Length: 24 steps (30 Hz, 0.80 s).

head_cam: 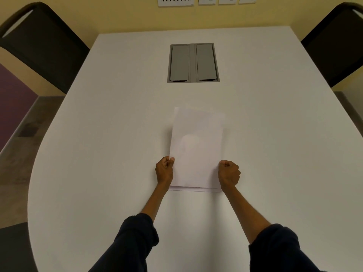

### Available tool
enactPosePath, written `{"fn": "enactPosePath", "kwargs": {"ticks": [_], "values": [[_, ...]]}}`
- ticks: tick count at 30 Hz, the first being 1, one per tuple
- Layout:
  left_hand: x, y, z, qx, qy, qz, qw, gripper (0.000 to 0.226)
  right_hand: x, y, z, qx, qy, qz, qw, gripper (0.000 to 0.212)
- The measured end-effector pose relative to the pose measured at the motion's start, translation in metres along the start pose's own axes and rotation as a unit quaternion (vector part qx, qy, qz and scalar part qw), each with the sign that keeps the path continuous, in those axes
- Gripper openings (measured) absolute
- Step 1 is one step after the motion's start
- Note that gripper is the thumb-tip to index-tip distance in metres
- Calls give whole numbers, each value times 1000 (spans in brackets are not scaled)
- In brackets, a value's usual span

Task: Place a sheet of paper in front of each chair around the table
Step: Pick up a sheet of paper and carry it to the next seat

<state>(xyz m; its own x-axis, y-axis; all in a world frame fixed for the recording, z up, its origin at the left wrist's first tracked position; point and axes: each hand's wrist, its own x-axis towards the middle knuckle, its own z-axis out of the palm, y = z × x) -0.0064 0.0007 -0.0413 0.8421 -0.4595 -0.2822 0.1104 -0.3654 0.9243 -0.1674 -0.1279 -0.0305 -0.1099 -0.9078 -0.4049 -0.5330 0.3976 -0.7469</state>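
A white sheet of paper (196, 146) is lifted above the middle of the white table (98, 134), its far end blurred. My left hand (164, 170) pinches its left edge, thumb on top. My right hand (228, 173) grips its right edge with curled fingers. Under the sheet's near end, a further paper edge (194, 189) lies flat on the table. A black chair (45, 44) stands at the table's far left and another black chair (335, 46) at the far right.
A grey cable box with two closed flaps (193, 62) is set into the table beyond the paper. The table's far end meets a yellow wall with white sockets (206, 1). The near end of the table is rounded.
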Motion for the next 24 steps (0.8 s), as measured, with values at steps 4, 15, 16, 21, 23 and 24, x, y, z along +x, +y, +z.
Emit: {"fn": "enactPosePath", "kwargs": {"ticks": [4, 15, 16, 21, 23, 24], "values": [[-3, 10, -5, 0, 1, -4, 1000, 40, 1, -1, -1, 83, -48, 0, 995, 19], [-49, 53, -25, -30, -16, 15, 999, 25, -36, -19, -64, 182, -79, -47, 979, 27], [-57, 57, -26, -34, -18, 18, 999, 25, -41, -20, -72, 187, -81, -56, 977, 27], [-98, 75, -38, -47, -30, 37, 998, 18, -68, -18, -114, 204, -85, -88, 971, 22], [-113, 84, -41, -38, -41, 53, 997, 18, -78, -13, -130, 212, -76, -94, 970, 20], [-120, 88, -42, -36, -46, 60, 996, 18, -83, -10, -138, 218, -73, -97, 968, 19]]}}
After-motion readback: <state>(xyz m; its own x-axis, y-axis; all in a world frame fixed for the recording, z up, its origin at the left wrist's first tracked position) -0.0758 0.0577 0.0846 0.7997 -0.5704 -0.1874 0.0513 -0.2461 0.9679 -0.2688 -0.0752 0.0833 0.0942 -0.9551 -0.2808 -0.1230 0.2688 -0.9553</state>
